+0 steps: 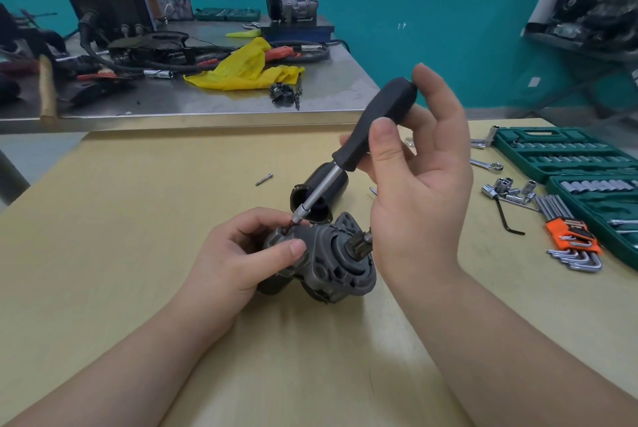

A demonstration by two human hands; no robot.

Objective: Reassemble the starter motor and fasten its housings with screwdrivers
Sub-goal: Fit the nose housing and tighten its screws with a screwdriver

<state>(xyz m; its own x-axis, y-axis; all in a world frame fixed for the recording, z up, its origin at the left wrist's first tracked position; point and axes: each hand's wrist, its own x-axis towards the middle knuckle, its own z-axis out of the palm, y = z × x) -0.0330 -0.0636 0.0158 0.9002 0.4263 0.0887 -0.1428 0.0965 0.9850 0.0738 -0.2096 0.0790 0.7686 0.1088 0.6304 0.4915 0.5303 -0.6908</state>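
Observation:
The grey starter motor housing (331,261) rests on the wooden table (138,219), its pinion gear pointing up and to the right. My left hand (241,254) grips the housing's left side, thumb laid across the top. My right hand (414,164) holds the black handle of a screwdriver (366,129) between thumb and fingers. The driver's chrome shaft slants down to the left, and its tip sits on a screw at the housing's top left edge. A black cylindrical motor casing (328,185) lies just behind the housing.
A loose bolt (264,179) lies on the table to the back left. At the right are a green socket set case (566,154), loose sockets (507,190), a black hex key (507,219) and an orange-held hex key set (573,240). A cluttered metal bench (207,95) stands behind.

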